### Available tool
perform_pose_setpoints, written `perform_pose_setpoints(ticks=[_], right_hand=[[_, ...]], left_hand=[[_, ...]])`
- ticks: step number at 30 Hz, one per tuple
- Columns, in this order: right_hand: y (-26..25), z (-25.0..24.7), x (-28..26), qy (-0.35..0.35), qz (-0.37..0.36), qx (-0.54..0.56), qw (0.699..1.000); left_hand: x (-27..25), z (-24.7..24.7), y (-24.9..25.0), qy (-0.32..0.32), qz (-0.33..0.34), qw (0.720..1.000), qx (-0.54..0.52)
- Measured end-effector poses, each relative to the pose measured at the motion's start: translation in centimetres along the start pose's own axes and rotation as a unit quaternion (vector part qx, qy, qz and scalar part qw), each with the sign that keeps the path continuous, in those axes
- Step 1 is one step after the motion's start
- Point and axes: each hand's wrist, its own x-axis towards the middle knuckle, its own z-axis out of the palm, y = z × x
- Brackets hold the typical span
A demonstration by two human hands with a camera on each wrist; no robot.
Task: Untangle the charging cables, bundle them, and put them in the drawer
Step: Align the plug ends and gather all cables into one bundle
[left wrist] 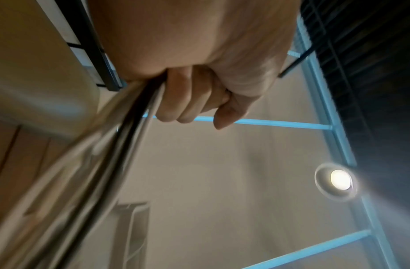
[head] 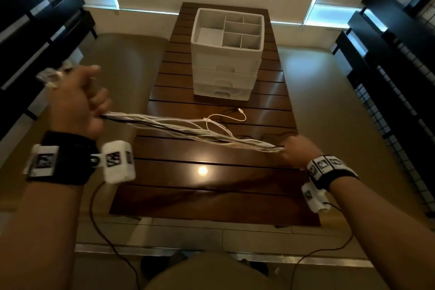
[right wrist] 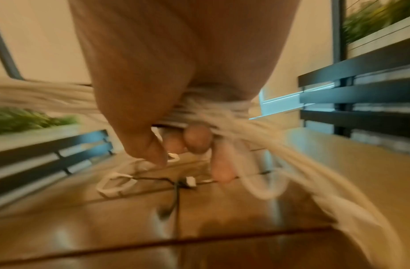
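Your left hand [head: 77,101] and right hand [head: 294,150] each grip one end of the charging cables [head: 188,128], stretched taut above the near half of the table [head: 211,195], while the drawer unit [head: 227,54] stands toward its far edge.

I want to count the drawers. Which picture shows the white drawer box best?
The head view: the white plastic drawer box stands whole on the slatted wooden table, drawer fronts facing the camera. The left wrist view shows perhaps a blurred pale sliver of it; the right wrist view shows none.
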Motion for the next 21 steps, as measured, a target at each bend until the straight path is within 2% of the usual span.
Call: perform_pose_setpoints(ticks=[3,6,11,15,16,18,19,21], right_hand=[[1.4,0.9,0.4,0.001,0.048,0.003,0.999],[-0.4,0.7,1.0,0.044,0.028,0.006,0.999],[-1.8,1.1,2.2,0.003,0.039,-0.027,0.999],[-3.5,-0.5,2.4,-0.061,0.010,-0.094,0.994],[-4.4,-1.2,2.5,-0.054,-0.008,-0.082,0.995],[-7.2,-3.3,2.0,0.007,-0.080,-0.013,0.997],[-8.9,-4.3,1.5,0.046,-0.132,0.046,0.989],[-13.0,-6.3,0.3,0.100,-0.245,0.154,0.952]], left_hand=[[0.4,-1.3,1.2,-0.006,0.001,1.000,-0.001],[0.0,0.4,-0.1,-0.026,0.016,0.999,0.017],[0.0,1.8,-1.1,-0.043,0.014,0.998,0.041],[0.2,2.2,-1.6,-0.061,0.003,0.997,0.057],[0.0,2.6,-1.8,-0.066,0.001,0.996,0.060],[-0.5,3.8,-2.3,-0.084,0.004,0.995,0.060],[-0.8,4.5,-2.5,-0.094,0.005,0.994,0.056],[-1.3,6.2,-2.8,-0.113,-0.002,0.993,0.043]])
